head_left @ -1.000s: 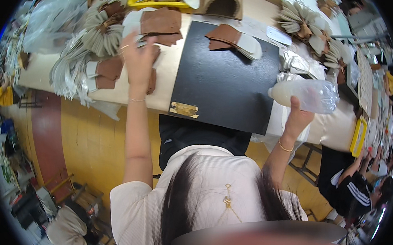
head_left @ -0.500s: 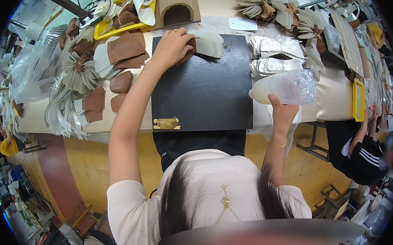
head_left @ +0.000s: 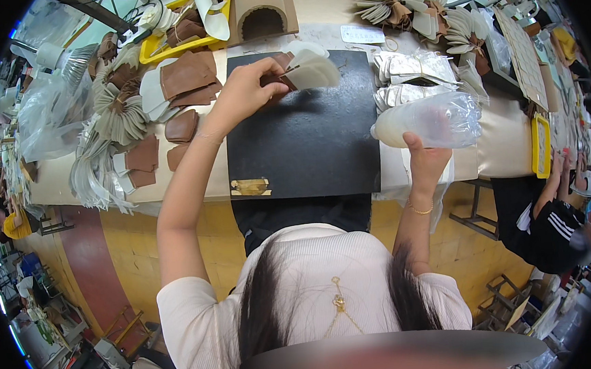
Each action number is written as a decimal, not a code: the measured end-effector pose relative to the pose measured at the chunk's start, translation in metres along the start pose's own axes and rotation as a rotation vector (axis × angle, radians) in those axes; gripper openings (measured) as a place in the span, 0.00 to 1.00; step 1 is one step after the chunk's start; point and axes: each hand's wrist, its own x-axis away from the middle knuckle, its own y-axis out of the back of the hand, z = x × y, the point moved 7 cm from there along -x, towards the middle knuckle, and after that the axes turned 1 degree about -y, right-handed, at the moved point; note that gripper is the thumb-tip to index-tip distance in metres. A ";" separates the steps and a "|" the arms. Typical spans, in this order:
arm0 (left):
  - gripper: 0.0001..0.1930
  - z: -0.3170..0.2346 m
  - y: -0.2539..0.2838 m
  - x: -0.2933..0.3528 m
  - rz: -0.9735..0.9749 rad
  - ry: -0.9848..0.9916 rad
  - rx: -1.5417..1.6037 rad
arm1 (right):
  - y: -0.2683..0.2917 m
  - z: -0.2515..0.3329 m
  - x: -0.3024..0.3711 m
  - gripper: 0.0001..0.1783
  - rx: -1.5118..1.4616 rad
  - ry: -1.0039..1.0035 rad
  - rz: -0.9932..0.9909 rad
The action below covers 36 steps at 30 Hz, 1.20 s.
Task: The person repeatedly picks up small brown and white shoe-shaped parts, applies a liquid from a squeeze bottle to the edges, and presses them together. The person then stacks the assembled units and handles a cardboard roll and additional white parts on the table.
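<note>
Left hand (head_left: 258, 84): our fingers pinch the brown end of a fan of brown-and-white pieces (head_left: 315, 71), held over the far part of a black board (head_left: 303, 143). Right hand (head_left: 426, 165): our fingers grip a clear plastic bottle (head_left: 435, 121), on its side, partly hiding the white stacks (head_left: 414, 66) behind. On the desk (head_left: 495, 155), left of the board, we list small brown pieces (head_left: 182, 126), brown-and-white piles (head_left: 188, 75), a fanned bundle (head_left: 123, 118) and a clear plastic bag (head_left: 52, 133). Beyond the board: a filled yellow tray (head_left: 163, 54), a tan arched block (head_left: 260, 0). Far right: a yellow basket (head_left: 535, 146).
</note>
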 end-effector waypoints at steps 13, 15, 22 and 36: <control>0.15 0.012 -0.081 0.102 -0.170 0.277 0.209 | -0.063 0.009 0.026 0.40 -0.360 0.008 0.199; 0.16 0.011 -0.082 0.104 -0.183 0.260 0.175 | -0.090 0.009 0.041 0.38 -0.160 0.078 0.389; 0.17 0.024 -0.091 0.106 -0.185 0.361 0.466 | -0.122 0.024 0.034 0.23 0.174 0.396 0.432; 0.17 0.027 -0.094 0.111 -0.186 0.447 0.597 | -0.121 0.027 0.005 0.21 0.197 0.220 0.224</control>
